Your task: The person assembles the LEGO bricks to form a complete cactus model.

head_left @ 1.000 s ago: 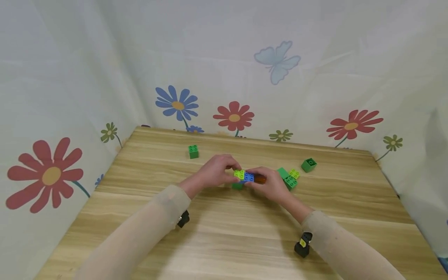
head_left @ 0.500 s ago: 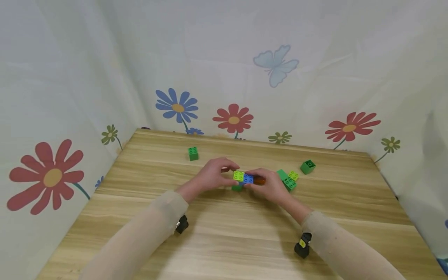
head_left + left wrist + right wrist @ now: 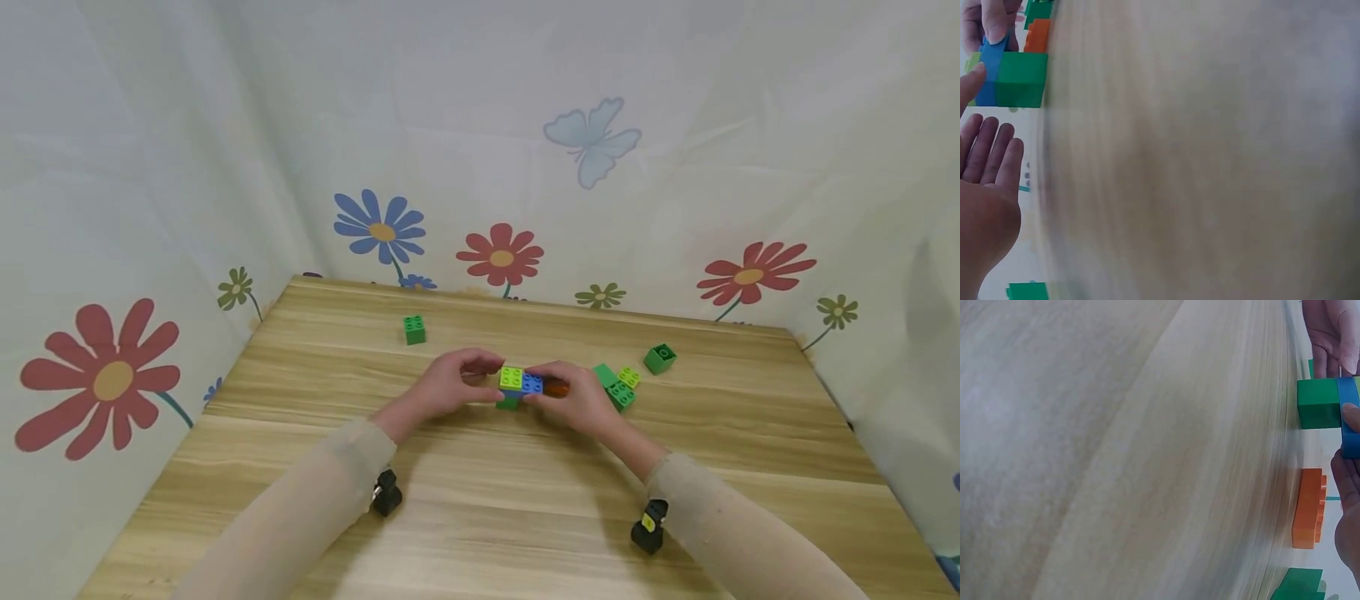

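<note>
In the head view, a small stack stands mid-table: a green brick [image 3: 507, 403] below, a longer blue brick [image 3: 533, 383] across it, and a lime brick [image 3: 512, 377] on the blue one's left end. My right hand [image 3: 583, 402] pinches the blue brick's right part between thumb and fingers; the right wrist view shows the thumb on its side. My left hand [image 3: 447, 387] is at the stack's left with fingers extended, its thumb tip at the lime brick's near edge. Whether that thumb touches cannot be told. An orange brick [image 3: 1307, 509] lies on the table, partly hidden by my right hand in the head view.
One green brick [image 3: 414, 330] stands at the back left. To the right lie a studded green brick [image 3: 622, 394], another green piece [image 3: 604, 375] and a lime brick [image 3: 630, 377]. Farther back, a tipped green brick [image 3: 660, 358] shows its hollow underside. A flowered cloth [image 3: 480, 150] hangs behind the table.
My left hand has drawn back to the left from the lime brick, its fingers spreading off it. The right hand and the stack have stayed in place.
</note>
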Demonstrator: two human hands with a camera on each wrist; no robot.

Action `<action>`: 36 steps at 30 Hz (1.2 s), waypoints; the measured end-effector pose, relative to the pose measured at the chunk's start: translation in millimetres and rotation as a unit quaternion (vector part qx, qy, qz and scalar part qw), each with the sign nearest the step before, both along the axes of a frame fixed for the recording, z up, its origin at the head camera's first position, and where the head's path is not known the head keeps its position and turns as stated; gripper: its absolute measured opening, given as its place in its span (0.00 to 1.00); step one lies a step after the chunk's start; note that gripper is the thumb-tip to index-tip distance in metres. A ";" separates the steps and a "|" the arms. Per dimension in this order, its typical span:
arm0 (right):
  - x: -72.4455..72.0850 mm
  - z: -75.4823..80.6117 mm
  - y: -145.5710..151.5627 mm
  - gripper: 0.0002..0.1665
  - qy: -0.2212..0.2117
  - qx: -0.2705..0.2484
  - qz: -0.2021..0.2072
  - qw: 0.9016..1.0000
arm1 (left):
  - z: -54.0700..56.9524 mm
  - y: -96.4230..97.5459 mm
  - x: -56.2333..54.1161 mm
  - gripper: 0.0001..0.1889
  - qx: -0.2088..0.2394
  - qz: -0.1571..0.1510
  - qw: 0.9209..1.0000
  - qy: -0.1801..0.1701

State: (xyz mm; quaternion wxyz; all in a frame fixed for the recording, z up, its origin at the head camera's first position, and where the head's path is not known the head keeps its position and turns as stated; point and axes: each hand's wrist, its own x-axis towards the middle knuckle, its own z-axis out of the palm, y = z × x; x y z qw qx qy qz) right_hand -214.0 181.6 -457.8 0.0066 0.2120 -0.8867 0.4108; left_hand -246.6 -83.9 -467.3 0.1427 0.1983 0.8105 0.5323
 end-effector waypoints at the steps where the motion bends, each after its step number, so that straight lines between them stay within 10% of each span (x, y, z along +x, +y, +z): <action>1: 0.1 0.0 -0.2 0.24 -0.001 -0.001 0.000 1.000 | -1.1 -0.2 0.4 0.31 0.006 0.000 1.000 -0.005; 36: 4.8 8.1 10.4 0.29 0.008 0.007 -0.002 1.000 | -7.4 4.4 2.3 0.21 0.037 0.020 0.998 -0.036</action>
